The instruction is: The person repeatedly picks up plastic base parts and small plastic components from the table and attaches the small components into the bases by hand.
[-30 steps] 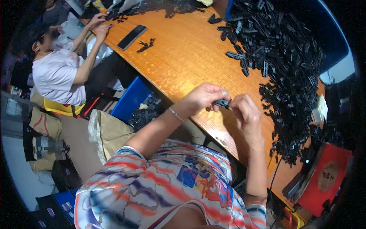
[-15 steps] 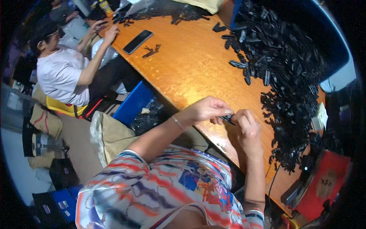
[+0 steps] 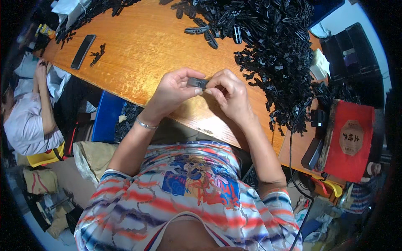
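Observation:
Above the table's near edge, my left hand (image 3: 169, 90) pinches a small black plastic part (image 3: 196, 83) between thumb and fingers. My right hand (image 3: 230, 91) closes its thumb and forefinger on the right end of the same part. Whether a second small piece sits between those right fingertips is hidden. To the right of my hands spreads a heap of small black plastic pieces (image 3: 274, 77). Beyond it lies a pile of longer, oval black plastic parts (image 3: 268, 21), a few of them loose at its left edge.
The wooden table (image 3: 130, 46) carries a phone (image 3: 83, 52) and a few black pieces (image 3: 97, 55) at left. A red box (image 3: 351, 140), a black cable (image 3: 292, 167) and white tissues (image 3: 320, 65) are at right. A blue bin (image 3: 104, 117) stands below, near a seated co-worker (image 3: 29, 121).
The view has swung to the right, so the table and co-worker appear farther left. Both hands stay together at the black part, which now shows more fully between the fingers.

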Available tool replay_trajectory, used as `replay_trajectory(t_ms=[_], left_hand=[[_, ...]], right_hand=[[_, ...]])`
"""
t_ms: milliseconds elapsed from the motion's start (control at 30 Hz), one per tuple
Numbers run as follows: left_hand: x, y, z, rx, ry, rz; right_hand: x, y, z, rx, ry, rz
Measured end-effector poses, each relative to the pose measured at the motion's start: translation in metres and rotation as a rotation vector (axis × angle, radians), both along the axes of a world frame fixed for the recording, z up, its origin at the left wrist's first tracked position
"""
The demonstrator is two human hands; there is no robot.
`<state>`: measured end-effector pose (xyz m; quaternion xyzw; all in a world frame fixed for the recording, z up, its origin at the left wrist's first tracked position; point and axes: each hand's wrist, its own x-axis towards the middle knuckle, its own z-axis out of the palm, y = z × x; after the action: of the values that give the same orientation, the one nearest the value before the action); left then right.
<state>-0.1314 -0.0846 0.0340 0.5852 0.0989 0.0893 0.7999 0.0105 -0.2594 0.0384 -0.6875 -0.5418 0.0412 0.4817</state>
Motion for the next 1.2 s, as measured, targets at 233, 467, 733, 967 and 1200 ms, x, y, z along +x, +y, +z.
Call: replay_trajectory(t_ms=[233, 467, 733, 967, 1200], left_hand=[[0.004, -0.002, 0.002, -0.004, -0.040, 0.022], [0.015, -0.002, -0.005, -0.039, -0.025, 0.026], [0.026, -0.009, -0.006, -0.054, -0.024, 0.025], [0.030, -0.021, -0.004, 0.227, 0.027, 0.111], [-0.004, -0.005, -0.008, 0.366, 0.140, 0.105]], right_hand=[[-0.003, 0.001, 0.009, -0.219, 0.363, -0.159], [0.001, 0.000, 0.000, -0.290, 0.613, -0.129], [0.003, -0.005, 0.000, -0.221, 0.898, -0.111], [-0.006, 0.002, -0.017, -0.146, 0.978, -0.208], [-0.015, 0.005, -0.020, -0.311, 0.764, -0.170]])
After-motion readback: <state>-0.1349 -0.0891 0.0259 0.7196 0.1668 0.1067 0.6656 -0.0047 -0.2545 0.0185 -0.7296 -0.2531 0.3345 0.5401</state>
